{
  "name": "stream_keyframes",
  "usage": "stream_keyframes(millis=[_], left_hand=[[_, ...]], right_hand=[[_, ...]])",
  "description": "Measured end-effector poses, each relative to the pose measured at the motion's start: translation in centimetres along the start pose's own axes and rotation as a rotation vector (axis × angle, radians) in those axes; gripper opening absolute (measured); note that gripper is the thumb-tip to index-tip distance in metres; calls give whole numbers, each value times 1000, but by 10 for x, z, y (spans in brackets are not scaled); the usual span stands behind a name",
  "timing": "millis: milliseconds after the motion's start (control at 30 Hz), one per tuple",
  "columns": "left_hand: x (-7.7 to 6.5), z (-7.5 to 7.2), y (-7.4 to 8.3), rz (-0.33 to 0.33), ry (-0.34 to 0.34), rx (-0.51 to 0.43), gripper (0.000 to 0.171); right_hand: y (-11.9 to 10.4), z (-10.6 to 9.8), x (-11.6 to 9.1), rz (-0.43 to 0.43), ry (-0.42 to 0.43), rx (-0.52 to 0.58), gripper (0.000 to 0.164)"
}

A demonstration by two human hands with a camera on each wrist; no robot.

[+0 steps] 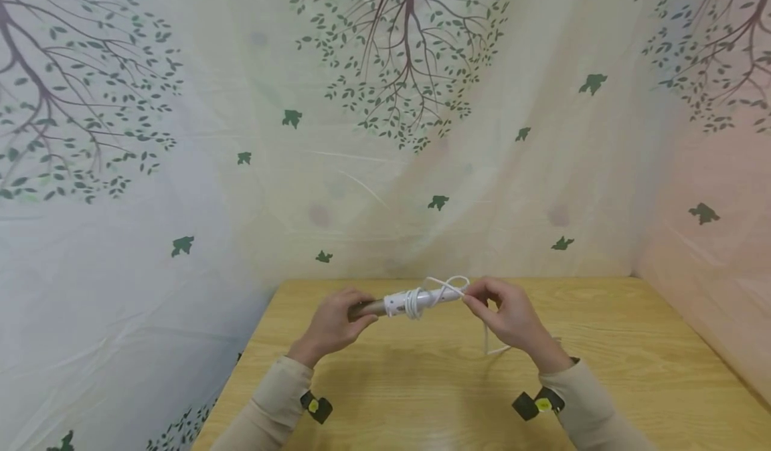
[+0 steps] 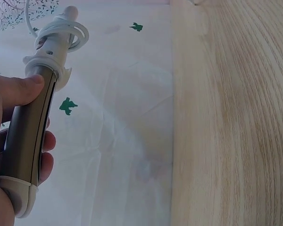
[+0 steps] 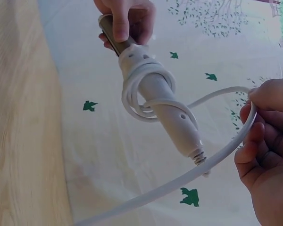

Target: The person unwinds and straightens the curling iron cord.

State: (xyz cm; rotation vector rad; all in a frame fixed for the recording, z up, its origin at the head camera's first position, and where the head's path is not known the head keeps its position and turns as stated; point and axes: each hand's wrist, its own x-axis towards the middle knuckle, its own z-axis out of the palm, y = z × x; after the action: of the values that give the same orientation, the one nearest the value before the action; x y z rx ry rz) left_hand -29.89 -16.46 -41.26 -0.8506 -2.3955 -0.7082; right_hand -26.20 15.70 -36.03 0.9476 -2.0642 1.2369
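A curling iron with a white handle and a brown-gold barrel is held up over the table, tilted slightly upward to the right in the head view. My left hand grips it by the barrel, thumb along the side near the handle. Several turns of white cord are wound around the handle. Off the handle's end, my right hand pinches a loop of the cord between thumb and fingers. From there the loose part of the cord sweeps past the handle's tip.
Below both hands spreads a wood-grain table. A pale curtain printed with trees and green leaves hangs behind it and along both sides. Loose cord dangles below my right hand toward the tabletop. Each wrist wears a dark strap-on camera.
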Motion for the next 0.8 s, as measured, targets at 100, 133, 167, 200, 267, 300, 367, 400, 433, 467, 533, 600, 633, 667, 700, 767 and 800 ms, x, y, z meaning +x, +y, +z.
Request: stream_keyframes(millis=[100,133,167,200,267,300,367,400,433,467,533,600,633,667,700,767,800], left_hand=[[0,1,0,2,-5,-11,27],[-1,1,0,2,-6,-14,27],[-1,1,0,4,-8,-15,27],[-1,1,-1,6,-11,-18,27],[-1,1,0,11,-14,-28,27],[-1,1,0,13,-15,-30,27],[-1,2,0,16,-17,-34,27],[-1,2,0,17,-18,-36,27],[-1,2,1,17,-19,-37,27],[-1,2,1,17,-21,-37,27],[-1,2,1,19,-24,-39,27],[-2,1,1,19,-28,-38,27],[-2,1,1,19,-29,-39,27],[-2,1,1,21,-29,-38,27],[-2,1,1,22,-28,-37,27],[-2,2,1,25,-27,-33,27],[-2,2,2,26,-28,-33,27]], right_hand=[[1,-1,2,21,0,3,17],[1,-2,3,31,-1,6,16],[1,-2,3,41,-3,7,15],[2,-2,3,52,-5,9,14],[2,-3,4,75,-7,12,13],[3,-4,5,84,-7,13,13],[4,-5,6,95,-5,15,11],[5,-5,6,98,-3,19,11],[6,-5,7,97,0,19,10],[7,-6,7,95,3,18,10],[9,-7,9,91,8,20,10],[12,-9,10,91,9,20,9],[13,-9,11,93,8,20,8],[14,-10,11,98,7,21,7],[14,-10,12,102,7,20,7],[16,-11,13,103,10,11,7],[21,-11,13,104,14,7,7]])
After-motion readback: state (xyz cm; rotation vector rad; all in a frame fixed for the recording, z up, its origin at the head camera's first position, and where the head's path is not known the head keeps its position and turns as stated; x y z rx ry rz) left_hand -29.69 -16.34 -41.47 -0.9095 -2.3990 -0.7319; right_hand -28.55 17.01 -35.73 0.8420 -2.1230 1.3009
